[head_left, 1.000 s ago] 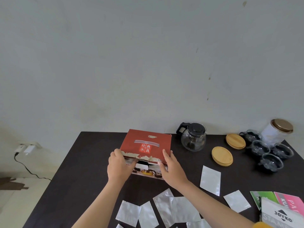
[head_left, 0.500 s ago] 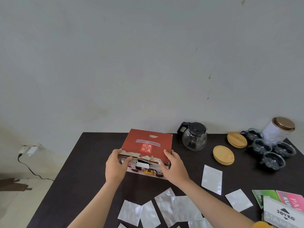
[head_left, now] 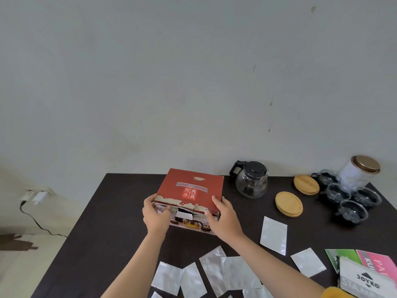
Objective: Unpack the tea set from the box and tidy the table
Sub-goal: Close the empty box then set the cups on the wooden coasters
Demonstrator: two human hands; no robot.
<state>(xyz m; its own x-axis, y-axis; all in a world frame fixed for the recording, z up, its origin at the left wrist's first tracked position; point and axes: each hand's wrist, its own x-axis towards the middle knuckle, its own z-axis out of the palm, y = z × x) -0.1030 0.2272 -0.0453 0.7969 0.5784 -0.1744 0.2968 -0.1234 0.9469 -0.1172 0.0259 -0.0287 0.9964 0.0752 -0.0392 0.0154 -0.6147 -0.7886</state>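
While both sets of fingers curl over the near top edge of the red box (head_left: 190,191), the left hand (head_left: 155,214) grips its near-left corner and the right hand (head_left: 224,217) its near-right corner, thumbs on the lid and the rest wrapped against the torn front face. That box sits at the middle of the dark tabletop (head_left: 103,229), its long axis running from 9 to 3 o'clock, so the opening flap lies directly between the two hands, equally near to each; lifting that front edge up and away toward 12 o'clock looks like the move that matters. From the box, a glass teapot (head_left: 251,180) stands at 2 o'clock, close enough to be knocked if the lid swings wide. Further toward 3 o'clock lie two wooden lids (head_left: 289,204), then a cluster of glass cups (head_left: 349,200) and a white canister (head_left: 361,172). Silver packets (head_left: 274,234) are scattered at 5 and 6 o'clock near the forearms, with coloured packets (head_left: 365,267) at 4 o'clock.
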